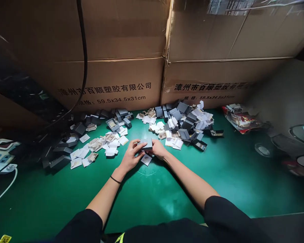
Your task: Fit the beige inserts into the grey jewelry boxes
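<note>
Both of my hands hold one small grey box above the green table. My left hand grips its left side and my right hand grips its right side. A white card lies on the table just under my hands. Behind the box, a heap of small grey boxes mixed with white cards sits at the back right. Another spread of grey boxes and white and beige cards lies at the back left.
Two large cardboard cartons with printed text stand along the back edge. A black cable hangs down at the left. A power strip sits at the far left, a red packet and round objects at the right.
</note>
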The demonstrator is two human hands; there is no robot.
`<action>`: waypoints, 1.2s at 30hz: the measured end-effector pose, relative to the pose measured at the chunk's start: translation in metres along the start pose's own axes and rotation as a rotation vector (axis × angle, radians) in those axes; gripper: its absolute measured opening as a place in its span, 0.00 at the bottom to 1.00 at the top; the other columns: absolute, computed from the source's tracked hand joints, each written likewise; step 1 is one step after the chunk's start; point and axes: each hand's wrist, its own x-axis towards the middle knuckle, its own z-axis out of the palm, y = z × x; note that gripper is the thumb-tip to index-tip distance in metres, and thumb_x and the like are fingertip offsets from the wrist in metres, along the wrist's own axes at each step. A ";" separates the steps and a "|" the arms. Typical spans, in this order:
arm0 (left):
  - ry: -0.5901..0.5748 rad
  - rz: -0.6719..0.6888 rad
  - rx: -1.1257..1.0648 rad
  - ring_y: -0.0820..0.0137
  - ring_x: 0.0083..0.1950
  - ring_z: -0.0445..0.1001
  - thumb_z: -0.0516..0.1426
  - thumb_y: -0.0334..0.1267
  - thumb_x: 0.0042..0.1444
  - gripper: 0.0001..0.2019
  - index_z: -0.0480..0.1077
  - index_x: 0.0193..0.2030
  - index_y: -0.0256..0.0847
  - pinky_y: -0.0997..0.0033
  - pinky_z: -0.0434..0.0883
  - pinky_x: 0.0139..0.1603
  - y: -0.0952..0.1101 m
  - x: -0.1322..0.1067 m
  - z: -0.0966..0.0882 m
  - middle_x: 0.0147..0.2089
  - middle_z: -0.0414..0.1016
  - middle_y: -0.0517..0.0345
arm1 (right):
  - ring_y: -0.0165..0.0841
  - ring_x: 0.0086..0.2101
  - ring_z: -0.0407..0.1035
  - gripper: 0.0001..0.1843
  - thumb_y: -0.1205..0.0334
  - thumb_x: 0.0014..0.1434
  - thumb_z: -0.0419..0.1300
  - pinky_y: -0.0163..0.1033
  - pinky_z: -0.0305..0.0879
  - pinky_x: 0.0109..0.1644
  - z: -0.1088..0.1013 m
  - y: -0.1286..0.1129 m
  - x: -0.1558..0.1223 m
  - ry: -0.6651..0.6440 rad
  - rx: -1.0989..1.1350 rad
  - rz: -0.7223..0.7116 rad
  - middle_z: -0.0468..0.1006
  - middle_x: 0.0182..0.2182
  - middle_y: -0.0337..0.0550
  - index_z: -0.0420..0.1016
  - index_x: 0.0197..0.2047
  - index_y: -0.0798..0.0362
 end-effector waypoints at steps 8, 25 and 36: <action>0.088 0.144 0.046 0.61 0.54 0.68 0.56 0.42 0.60 0.15 0.73 0.54 0.49 0.55 0.69 0.56 0.001 0.001 0.001 0.55 0.63 0.47 | 0.25 0.18 0.59 0.09 0.60 0.44 0.63 0.32 0.59 0.22 0.002 -0.011 -0.005 -0.067 0.009 -0.073 0.65 0.16 0.32 0.64 0.23 0.51; 0.066 0.433 0.096 0.60 0.58 0.67 0.56 0.45 0.60 0.17 0.72 0.54 0.46 0.54 0.67 0.60 0.040 0.114 0.028 0.55 0.64 0.47 | 0.31 0.29 0.70 0.20 0.56 0.45 0.65 0.36 0.71 0.27 -0.075 -0.078 -0.013 0.136 -0.021 -0.434 0.75 0.35 0.40 0.70 0.41 0.52; 0.282 0.510 0.188 0.61 0.59 0.63 0.53 0.35 0.61 0.20 0.68 0.60 0.46 0.58 0.64 0.61 0.094 0.254 0.105 0.56 0.59 0.47 | 0.45 0.47 0.68 0.16 0.64 0.51 0.53 0.54 0.61 0.56 -0.185 -0.135 0.023 1.024 -0.777 -0.524 0.76 0.42 0.54 0.73 0.42 0.56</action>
